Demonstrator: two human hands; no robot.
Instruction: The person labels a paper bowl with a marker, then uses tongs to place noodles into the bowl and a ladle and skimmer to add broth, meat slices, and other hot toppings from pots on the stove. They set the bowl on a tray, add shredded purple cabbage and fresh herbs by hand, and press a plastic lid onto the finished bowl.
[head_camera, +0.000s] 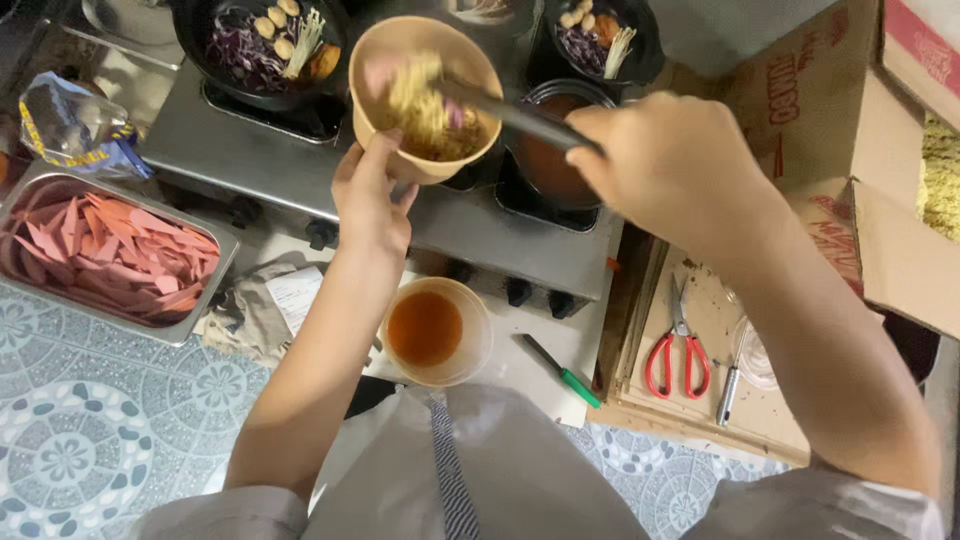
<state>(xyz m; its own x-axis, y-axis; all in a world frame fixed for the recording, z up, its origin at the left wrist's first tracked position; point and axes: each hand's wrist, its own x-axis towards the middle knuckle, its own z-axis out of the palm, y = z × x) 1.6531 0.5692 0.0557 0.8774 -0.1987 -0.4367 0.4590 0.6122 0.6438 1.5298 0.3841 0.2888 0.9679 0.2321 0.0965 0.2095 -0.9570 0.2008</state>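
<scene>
Over the stove (250, 150), far centre, my left hand (372, 195) grips a tan bowl (425, 95) by its near wall, held above the burners. My right hand (665, 165) is closed around tongs (520, 118); their long axis runs from my right hand leftward and far, tips buried in the noodles (425, 115) inside the bowl. Bowl sits left of my right hand, directly far of my left. Dark pot (550, 150) of red broth lies just right of the bowl, under the tongs.
</scene>
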